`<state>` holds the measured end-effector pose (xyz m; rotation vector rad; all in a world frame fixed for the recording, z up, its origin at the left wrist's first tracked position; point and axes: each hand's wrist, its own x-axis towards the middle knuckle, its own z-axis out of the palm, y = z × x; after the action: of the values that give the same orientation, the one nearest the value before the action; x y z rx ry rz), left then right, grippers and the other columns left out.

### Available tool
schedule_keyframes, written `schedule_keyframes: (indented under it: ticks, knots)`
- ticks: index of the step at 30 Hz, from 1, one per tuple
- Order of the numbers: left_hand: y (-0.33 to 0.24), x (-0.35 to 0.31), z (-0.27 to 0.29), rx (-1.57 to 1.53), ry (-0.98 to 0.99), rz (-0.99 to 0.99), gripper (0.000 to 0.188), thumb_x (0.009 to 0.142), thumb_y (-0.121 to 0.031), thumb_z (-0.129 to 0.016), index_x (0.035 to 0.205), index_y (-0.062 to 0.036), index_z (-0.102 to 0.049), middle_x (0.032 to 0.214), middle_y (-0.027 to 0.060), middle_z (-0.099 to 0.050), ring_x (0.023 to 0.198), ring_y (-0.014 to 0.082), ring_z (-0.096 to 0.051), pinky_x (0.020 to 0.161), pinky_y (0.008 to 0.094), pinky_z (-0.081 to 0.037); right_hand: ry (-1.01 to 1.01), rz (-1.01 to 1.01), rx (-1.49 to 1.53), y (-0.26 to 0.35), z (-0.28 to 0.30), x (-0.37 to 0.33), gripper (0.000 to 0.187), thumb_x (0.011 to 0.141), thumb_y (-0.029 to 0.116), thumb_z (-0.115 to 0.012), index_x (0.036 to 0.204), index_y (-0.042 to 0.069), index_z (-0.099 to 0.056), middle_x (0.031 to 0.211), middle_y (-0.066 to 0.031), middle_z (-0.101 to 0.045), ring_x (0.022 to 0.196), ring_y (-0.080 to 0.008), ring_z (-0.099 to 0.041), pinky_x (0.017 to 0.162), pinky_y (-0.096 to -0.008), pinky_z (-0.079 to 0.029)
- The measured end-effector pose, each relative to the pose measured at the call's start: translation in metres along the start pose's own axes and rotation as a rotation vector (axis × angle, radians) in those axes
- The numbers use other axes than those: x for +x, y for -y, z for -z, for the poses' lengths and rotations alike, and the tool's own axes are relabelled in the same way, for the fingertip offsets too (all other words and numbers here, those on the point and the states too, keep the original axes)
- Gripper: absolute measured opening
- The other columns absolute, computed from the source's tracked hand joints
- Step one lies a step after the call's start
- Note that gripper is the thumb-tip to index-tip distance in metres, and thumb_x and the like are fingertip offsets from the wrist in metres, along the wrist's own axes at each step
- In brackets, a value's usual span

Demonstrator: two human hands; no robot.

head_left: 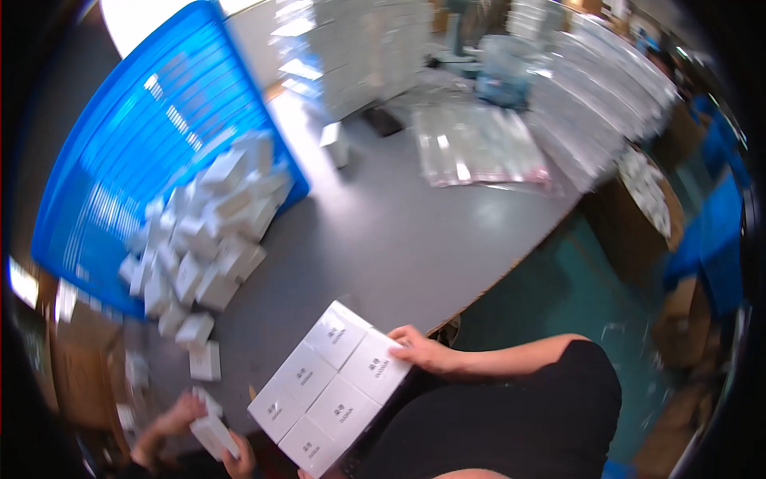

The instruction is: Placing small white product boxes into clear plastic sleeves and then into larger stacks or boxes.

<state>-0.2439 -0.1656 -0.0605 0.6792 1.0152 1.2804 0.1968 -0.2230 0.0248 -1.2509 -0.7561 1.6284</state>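
My right hand (423,351) grips the upper right corner of a flat pack of white boxes (307,375), fingers over its edge. The boxes lie side by side in two rows, dark print facing up. Of my left hand (304,474), only a bit of a finger shows at the pack's lower edge; the rest is hidden. The pack is tilted above the near edge of the grey table (375,239). Lower left, another person's two hands hold a small white box (214,435).
A tipped blue plastic basket (104,160) spills a heap of small white boxes (191,231) onto the table. One white box (335,145) stands near a dark phone (382,121). Clear plastic bags (475,144) lie farther back, beside wrapped stacks (594,88). An open carton (638,215) stands right.
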Motion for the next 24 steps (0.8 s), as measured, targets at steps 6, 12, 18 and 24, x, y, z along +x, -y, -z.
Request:
schedule_keyframes:
  ticks: [6, 12, 18, 24]
  knots:
    - [0.022, -0.03, -0.105, 0.083, 0.115, -0.03, 0.073, 0.089, -0.048, -0.063, 0.147, -0.0115, -0.039, 0.149, 0.0171, -0.041, 0.137, 0.0355, -0.037, 0.116, 0.0475, -0.027, -0.017, 0.323, 0.15, 0.029, 0.05, -0.014, 0.088, 0.081, 0.027, -0.071, 0.151, 0.003, -0.023, 0.137, -0.0177, -0.047, 0.129, -0.0258, -0.045, 0.111, -0.0359, -0.031]
    - [0.0, 0.002, -0.3, 0.156, 0.503, -0.264, 0.043, 0.104, -0.034, -0.04, 0.136, -0.0049, -0.042, 0.136, 0.0157, -0.053, 0.126, 0.0318, -0.052, 0.101, 0.0438, -0.044, -0.472, 0.584, 0.505, 0.102, 0.13, -0.05, 0.066, 0.08, 0.026, -0.065, 0.137, -0.002, -0.046, 0.125, -0.0142, -0.06, 0.116, -0.0288, -0.058, 0.101, -0.044, -0.045]
    - [0.084, 0.044, -0.327, 0.841, 0.542, -0.289, 0.044, 0.088, -0.013, -0.069, 0.127, -0.0019, -0.051, 0.129, 0.016, -0.056, 0.116, 0.0257, -0.056, 0.09, 0.0356, -0.051, -0.851, 0.628, 0.556, 0.128, 0.193, -0.038, 0.067, 0.08, 0.042, -0.064, 0.136, 0.008, -0.049, 0.129, -0.0128, -0.058, 0.115, -0.0309, -0.055, 0.094, -0.0513, -0.044]
    - [0.105, 0.036, -0.314, 1.153, 0.514, -0.771, 0.047, 0.075, -0.008, -0.07, 0.118, -0.0017, -0.053, 0.127, 0.0199, -0.053, 0.12, 0.0393, -0.049, 0.104, 0.0461, -0.04, -0.859, 0.782, 0.51, 0.168, 0.253, 0.033, 0.064, 0.081, 0.042, -0.059, 0.137, 0.013, -0.048, 0.133, -0.0123, -0.055, 0.115, -0.033, -0.056, 0.091, -0.0535, -0.046]
